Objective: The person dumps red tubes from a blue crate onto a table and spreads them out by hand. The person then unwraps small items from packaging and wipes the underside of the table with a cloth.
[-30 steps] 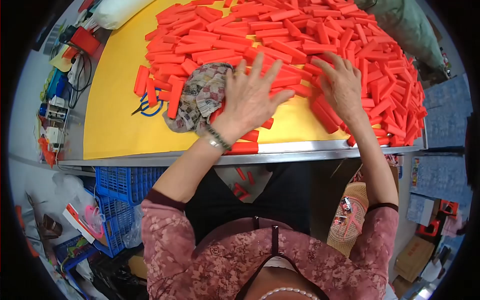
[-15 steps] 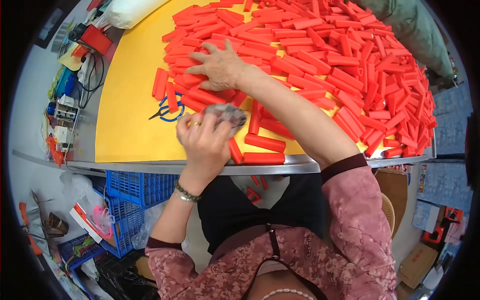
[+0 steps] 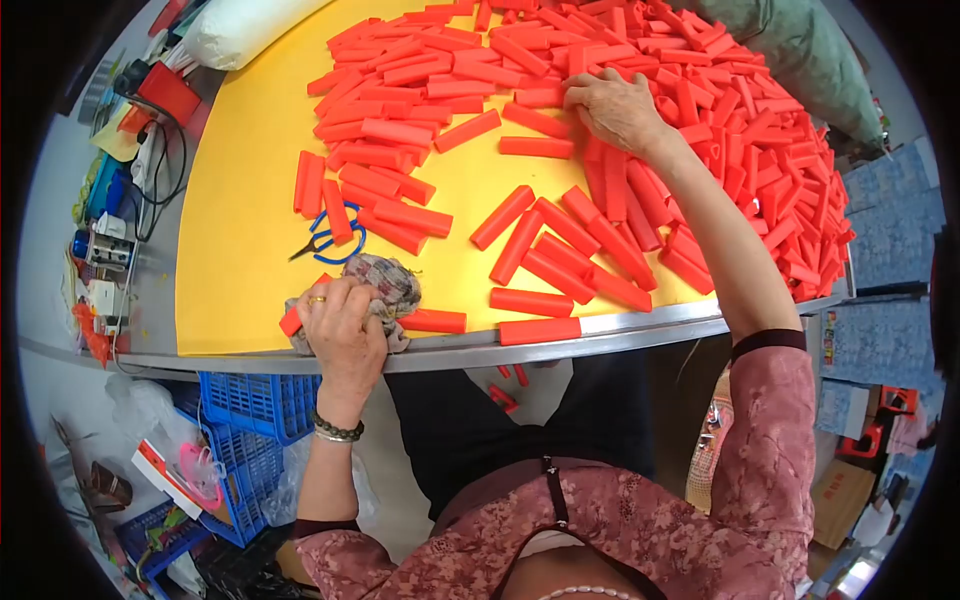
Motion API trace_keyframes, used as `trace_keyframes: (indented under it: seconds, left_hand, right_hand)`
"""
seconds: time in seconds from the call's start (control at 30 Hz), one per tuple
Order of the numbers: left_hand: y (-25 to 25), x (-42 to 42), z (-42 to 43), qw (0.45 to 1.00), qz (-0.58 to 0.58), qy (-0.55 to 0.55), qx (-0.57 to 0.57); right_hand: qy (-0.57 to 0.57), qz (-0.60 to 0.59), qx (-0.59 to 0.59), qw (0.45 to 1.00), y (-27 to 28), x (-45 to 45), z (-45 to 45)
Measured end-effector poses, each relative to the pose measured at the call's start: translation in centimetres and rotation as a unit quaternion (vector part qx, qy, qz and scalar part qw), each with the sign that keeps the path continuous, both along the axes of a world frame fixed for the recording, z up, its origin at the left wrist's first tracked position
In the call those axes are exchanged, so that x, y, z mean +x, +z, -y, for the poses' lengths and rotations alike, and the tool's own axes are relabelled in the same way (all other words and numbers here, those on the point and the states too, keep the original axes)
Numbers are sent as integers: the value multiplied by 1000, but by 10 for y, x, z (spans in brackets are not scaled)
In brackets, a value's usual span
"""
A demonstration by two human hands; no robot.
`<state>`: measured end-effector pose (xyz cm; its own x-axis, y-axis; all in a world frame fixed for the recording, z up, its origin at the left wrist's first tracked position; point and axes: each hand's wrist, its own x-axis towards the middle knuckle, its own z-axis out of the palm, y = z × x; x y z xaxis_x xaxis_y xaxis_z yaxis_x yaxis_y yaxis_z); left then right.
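Observation:
My left hand [image 3: 345, 325] is closed on a crumpled grey patterned cloth [image 3: 385, 285] at the table's front edge. A red piece pokes out on the left side of that hand, and another red stick [image 3: 432, 321] lies just right of the cloth. My right hand [image 3: 618, 110] rests palm down, fingers bent and slightly apart, on the heap of red tube-like pieces [image 3: 740, 130]. What lies under its palm is hidden. Blue-handled scissors [image 3: 345, 243] lie on the yellow tabletop [image 3: 235, 200], partly beneath a red piece.
A white roll [image 3: 235, 35] lies at the back left and a green-grey sack [image 3: 800, 60] at the back right. Tools and cables crowd the left side, near a red box [image 3: 168, 95]. Blue crates [image 3: 255, 405] stand below the table's metal edge [image 3: 640, 328].
My right hand has moved right across the heap, and the red pieces have parted, baring yellow surface. My left hand has moved left and down with the cloth to the table edge.

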<state>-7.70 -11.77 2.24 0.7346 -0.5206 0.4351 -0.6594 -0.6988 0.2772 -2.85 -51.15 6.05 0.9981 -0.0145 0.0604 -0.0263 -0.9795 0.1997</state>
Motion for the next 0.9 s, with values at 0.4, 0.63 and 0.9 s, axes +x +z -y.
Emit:
trace_keyframes:
  seconds: [0.4,0.63,0.9]
  left_hand:
    - [14,141,-25,984,-61,148,83]
    - [0,193,-8,964,-116,167,170]
    - [3,201,20,960,-239,119,87]
  right_hand:
    - [255,116,175,944,-14,109,-193]
    - [149,-83,64,983,1,139,-147]
    - [86,-66,4,994,10,83,-39]
